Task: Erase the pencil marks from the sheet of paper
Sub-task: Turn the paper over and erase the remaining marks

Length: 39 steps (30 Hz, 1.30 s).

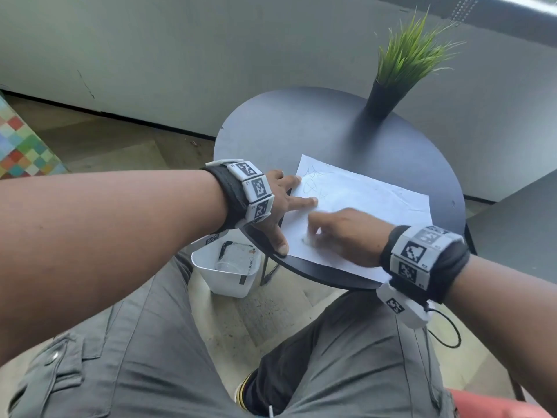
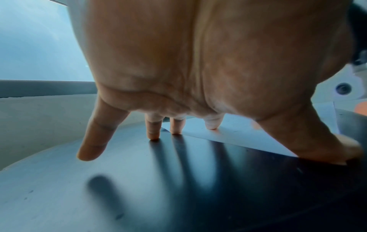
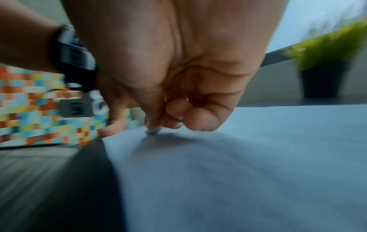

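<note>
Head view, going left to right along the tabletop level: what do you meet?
Checkered surface → left hand, fingers spread on the paper's edge → pencil marks → right hand pinching the eraser → bare sheet of paper → table rim.

You had no readable words or brands anywhere. Only black-and-white square code tags showed on your left wristband (image 1: 252, 188) and right wristband (image 1: 422, 254); tiny characters beside them were too small to read. Pencil marks (image 1: 313, 182) on the sheet of paper (image 1: 376, 206) were scribbles, not letters.
</note>
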Motion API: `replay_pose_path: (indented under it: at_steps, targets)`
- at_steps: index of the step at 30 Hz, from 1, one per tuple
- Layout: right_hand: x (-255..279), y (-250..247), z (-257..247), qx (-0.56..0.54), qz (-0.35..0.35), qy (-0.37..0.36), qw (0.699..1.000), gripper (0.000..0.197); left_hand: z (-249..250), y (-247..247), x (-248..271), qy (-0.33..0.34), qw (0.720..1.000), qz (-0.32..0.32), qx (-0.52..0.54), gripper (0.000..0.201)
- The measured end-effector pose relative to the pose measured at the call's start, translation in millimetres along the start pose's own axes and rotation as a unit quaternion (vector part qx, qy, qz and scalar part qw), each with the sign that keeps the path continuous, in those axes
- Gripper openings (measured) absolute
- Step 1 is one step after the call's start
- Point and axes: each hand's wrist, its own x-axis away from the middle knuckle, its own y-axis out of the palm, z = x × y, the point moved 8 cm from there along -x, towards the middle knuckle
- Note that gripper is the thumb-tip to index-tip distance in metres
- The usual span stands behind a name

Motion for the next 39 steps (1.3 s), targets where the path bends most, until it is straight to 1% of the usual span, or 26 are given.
replay_pose_path:
  at_steps: [2, 3, 5, 8, 10, 12, 13, 14, 16, 17, 18, 21, 22, 24, 25, 26, 27, 29, 30, 31, 33, 34, 35, 36, 38, 39]
  targets:
    - [-1.5, -13.3, 29.8, -0.046, 0.038, 0.079, 0.995, 0.020, 0.3, -1.0, -0.6, -0.004, 1.000, -0.005, 0.008, 0.115]
    - [-1.6, -14.8, 40.1, -0.064, 0.045, 0.103, 0.992, 0.021, 0.4, -0.8, -0.6, -0.008, 1.000, -0.005, 0.013, 0.115]
    - [-2.1, -13.0, 45.3, -0.064, 0.044, 0.119, 0.990, 0.021, 2.4, -2.0, -0.6, -0.013, 0.999, 0.008, 0.032, 0.111]
    - [1.8, -8.8, 31.4, -0.014, 0.040, 0.093, 0.995, 0.017, 7.6, -3.1, -1.7, -0.018, 0.998, 0.035, 0.056, 0.101]
    - [3.5, -0.9, 8.4, 0.025, 0.015, 0.031, 0.999, 0.011, 10.1, -3.9, -2.1, -0.023, 0.997, 0.048, 0.047, 0.098]
    - [5.5, 11.6, -10.3, 0.043, -0.022, -0.034, 0.998, 0.011, 11.5, -4.5, -2.4, -0.025, 0.998, 0.053, 0.037, 0.099]
    - [5.0, 10.0, -10.1, 0.037, -0.023, -0.037, 0.998, 0.010, 11.7, -4.4, -2.8, -0.023, 0.998, 0.053, 0.035, 0.100]
    - [3.4, 3.9, -3.2, 0.029, -0.011, -0.022, 0.999, 0.010, 11.6, -3.9, -3.2, -0.022, 0.998, 0.052, 0.035, 0.102]
    - [3.4, -12.0, 15.1, 0.007, 0.033, 0.039, 0.999, 0.012, 11.3, -3.4, -4.4, -0.019, 0.998, 0.051, 0.038, 0.104]
    - [4.7, -14.1, 17.4, 0.006, 0.041, 0.051, 0.998, 0.014, 11.3, -3.4, -4.4, -0.019, 0.998, 0.050, 0.040, 0.105]
    - [6.2, -11.2, 11.5, 0.011, 0.033, 0.040, 0.999, 0.015, 11.2, -3.1, -4.4, -0.019, 0.998, 0.045, 0.041, 0.106]
    - [13.4, 15.2, -12.9, 0.017, -0.027, -0.035, 0.999, 0.014, 11.7, -1.9, -5.0, -0.017, 0.999, 0.022, 0.036, 0.109]
    - [14.5, 12.5, -8.6, 0.007, -0.021, -0.026, 0.999, 0.014, 11.8, -2.5, -5.9, -0.015, 0.999, 0.018, 0.034, 0.109]
    - [14.2, -5.0, 16.5, -0.008, 0.024, 0.039, 0.999, 0.019, 12.2, -3.6, -8.0, -0.015, 0.999, 0.011, 0.035, 0.111]
    - [15.4, -10.8, 24.2, -0.006, 0.045, 0.056, 0.997, 0.022, 11.8, -3.4, -8.8, -0.018, 0.999, 0.005, 0.034, 0.112]
    - [16.7, -11.2, 23.7, 0.000, 0.047, 0.051, 0.998, 0.023, 11.6, -2.9, -9.4, -0.019, 0.999, -0.003, 0.031, 0.113]
    - [18.0, -6.5, 17.3, 0.004, 0.031, 0.031, 0.999, 0.023, 11.5, -2.2, -9.8, -0.021, 0.999, -0.010, 0.027, 0.114]
    - [20.8, 10.9, 0.0, 0.007, -0.030, -0.013, 0.999, 0.020, 11.1, -0.8, -11.1, -0.023, 0.999, -0.020, 0.018, 0.117]
    - [22.2, 13.2, -2.1, 0.005, -0.046, -0.018, 0.999, 0.018, 11.1, -1.7, -12.2, -0.024, 0.999, -0.021, 0.016, 0.117]
    - [20.9, 8.9, 3.2, 0.003, -0.038, -0.005, 0.999, 0.016, 10.7, -1.8, -13.1, -0.023, 0.999, -0.022, 0.020, 0.117]
    - [19.5, -8.4, 21.5, -0.004, 0.016, 0.042, 0.999, 0.018, 11.0, -2.6, -14.3, -0.024, 0.999, -0.025, 0.030, 0.118]
    - [20.3, -12.5, 25.0, -0.003, 0.036, 0.052, 0.998, 0.020, 10.6, -2.3, -14.4, -0.027, 0.999, -0.026, 0.034, 0.119]
    - [21.9, -11.5, 22.6, 0.000, 0.038, 0.046, 0.998, 0.022, 10.2, -1.7, -14.1, -0.030, 0.998, -0.025, 0.038, 0.119]
    - [23.0, -6.4, 15.3, 0.005, 0.025, 0.029, 0.999, 0.022, 9.7, -0.8, -13.9, -0.033, 0.998, -0.023, 0.044, 0.119]
    - [27.2, 9.9, -3.2, 0.003, -0.026, -0.016, 1.000, 0.019, 10.2, 1.2, -14.1, -0.039, 0.998, -0.014, 0.057, 0.114]
    - [28.0, 12.7, -6.0, -0.004, -0.039, -0.023, 0.999, 0.016, 11.9, 1.3, -14.5, -0.038, 0.997, -0.007, 0.063, 0.111]
